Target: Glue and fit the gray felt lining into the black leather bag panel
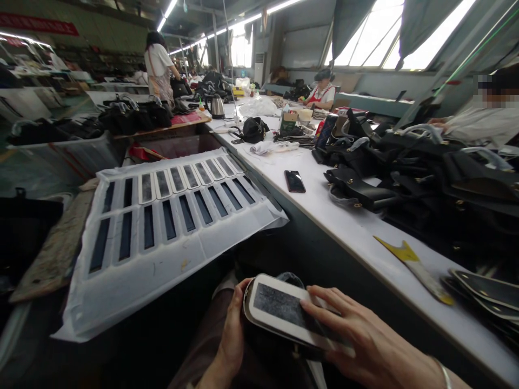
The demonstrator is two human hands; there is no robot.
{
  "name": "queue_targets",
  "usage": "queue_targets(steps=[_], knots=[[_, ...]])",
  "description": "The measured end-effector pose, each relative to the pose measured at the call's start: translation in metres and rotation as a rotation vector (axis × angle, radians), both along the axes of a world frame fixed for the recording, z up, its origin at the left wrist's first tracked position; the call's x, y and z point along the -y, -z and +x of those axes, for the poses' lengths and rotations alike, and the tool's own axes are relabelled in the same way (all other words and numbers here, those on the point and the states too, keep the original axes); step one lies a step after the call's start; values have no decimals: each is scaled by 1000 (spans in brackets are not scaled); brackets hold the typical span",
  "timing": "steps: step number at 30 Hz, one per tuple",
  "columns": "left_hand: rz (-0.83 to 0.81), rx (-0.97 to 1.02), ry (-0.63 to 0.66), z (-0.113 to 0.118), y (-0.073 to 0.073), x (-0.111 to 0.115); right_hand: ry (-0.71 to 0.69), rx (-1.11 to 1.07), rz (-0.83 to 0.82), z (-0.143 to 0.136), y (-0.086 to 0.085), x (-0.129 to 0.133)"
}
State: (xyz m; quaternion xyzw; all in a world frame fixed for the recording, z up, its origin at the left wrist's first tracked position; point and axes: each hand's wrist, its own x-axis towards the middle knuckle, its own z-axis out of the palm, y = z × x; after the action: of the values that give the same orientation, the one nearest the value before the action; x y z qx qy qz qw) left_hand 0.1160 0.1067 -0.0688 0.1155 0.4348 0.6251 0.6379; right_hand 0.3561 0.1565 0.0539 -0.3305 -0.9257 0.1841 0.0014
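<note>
panel on the bag, near middle: skewing looks like the main risk.
your left hand (233, 329) is wrapped around the left end of the black bag (270, 341); your right hand (359, 327) lies across the right end of the white-edged panel (279, 305) on top, fingers extended, though blur means i cannot tell whether it pinches. uneven pressure from those fingers could slide the panel askew, and a weak left hold could let the bag roll, since it sits above your lap, off the white table (320, 219). to the left, a snag on the paper sheet's (162, 270) near edge could disturb its strips (186, 213).
</note>
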Motion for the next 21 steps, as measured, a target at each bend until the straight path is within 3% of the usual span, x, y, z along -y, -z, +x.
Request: queue_targets(steps=[3, 9, 21], knots=[[-9, -12, 1, -1, 6, 1, 5, 34, -110, 0, -5, -3], [23, -60, -4, 0, 18, 1, 8, 82, -221, -3, 2, -5], [-58, 52, -71, 7, 12, -2, 32, 153, -360, -20, 6, -2]])
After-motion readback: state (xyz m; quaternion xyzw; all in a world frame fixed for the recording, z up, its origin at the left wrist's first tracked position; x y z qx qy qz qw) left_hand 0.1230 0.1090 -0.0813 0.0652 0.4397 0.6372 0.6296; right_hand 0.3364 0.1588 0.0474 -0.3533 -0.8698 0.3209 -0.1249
